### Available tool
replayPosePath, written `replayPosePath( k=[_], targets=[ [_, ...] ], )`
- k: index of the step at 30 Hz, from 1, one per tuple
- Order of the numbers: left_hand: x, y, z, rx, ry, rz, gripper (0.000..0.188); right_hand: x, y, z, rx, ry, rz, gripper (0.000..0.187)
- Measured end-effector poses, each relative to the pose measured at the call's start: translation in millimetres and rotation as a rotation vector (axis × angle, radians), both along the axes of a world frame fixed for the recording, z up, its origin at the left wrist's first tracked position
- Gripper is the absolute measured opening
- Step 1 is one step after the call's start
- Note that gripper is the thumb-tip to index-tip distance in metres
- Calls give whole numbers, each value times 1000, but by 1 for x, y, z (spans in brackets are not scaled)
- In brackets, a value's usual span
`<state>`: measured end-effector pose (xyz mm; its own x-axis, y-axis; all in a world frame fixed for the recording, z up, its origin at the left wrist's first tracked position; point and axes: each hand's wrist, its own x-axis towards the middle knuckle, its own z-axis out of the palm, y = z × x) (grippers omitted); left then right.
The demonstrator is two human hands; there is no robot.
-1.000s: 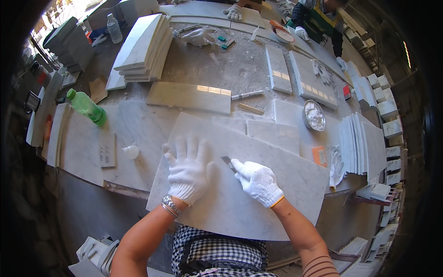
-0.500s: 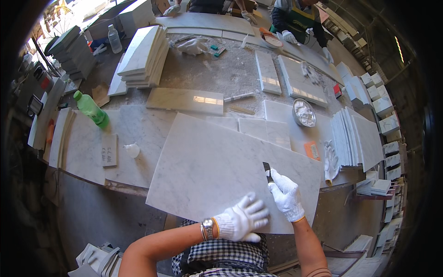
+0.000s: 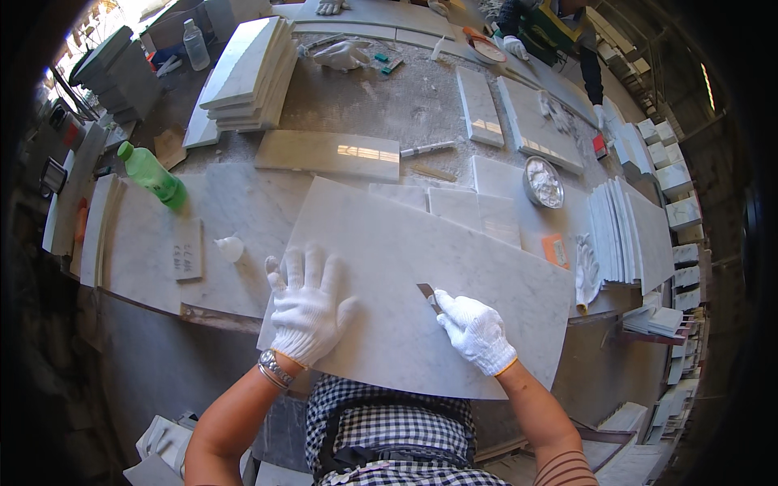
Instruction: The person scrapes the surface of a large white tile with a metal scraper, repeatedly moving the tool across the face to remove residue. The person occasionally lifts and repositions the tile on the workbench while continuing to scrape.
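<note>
A large white marble slab (image 3: 389,251) with faint grey veins lies in front of me, its near edge jutting past the table. My left hand (image 3: 308,308), in a white knitted glove, rests flat on the slab's left part with fingers spread. In my right hand (image 3: 476,330), gloved the same way, is a small putty knife (image 3: 429,296). Its dark flat blade points up and left, close over the slab's middle; whether it touches the stone I cannot tell. The right fingers are wrapped round its handle.
Left stand a green bottle (image 3: 152,176) and a small white squeeze bottle (image 3: 231,249). A bowl of white paste (image 3: 544,183), an orange packet (image 3: 556,250) and a loose glove (image 3: 586,270) lie right. Stacked marble slabs (image 3: 247,77) rise behind. A co-worker (image 3: 559,40) is at the far right.
My left hand has swung from the slab's near middle to its left part and now lies flat. My right hand has moved left with the putty knife.
</note>
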<state>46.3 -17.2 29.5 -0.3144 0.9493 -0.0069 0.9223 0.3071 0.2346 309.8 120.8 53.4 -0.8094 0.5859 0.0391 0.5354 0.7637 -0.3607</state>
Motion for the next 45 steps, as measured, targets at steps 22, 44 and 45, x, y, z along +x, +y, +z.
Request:
replayPosePath(
  k=[22,44,45],
  targets=[
    [1,2,-4,-12,34,0,75,-37,10,18,-29,-195,67,43],
    [163,-15,23,-34,-620,-1008,71,71,-26,41,13,182,-104,43],
    [156,-16,24,-45,-755,-756,74,74,-29,44,6,172,-88,48]
  ],
)
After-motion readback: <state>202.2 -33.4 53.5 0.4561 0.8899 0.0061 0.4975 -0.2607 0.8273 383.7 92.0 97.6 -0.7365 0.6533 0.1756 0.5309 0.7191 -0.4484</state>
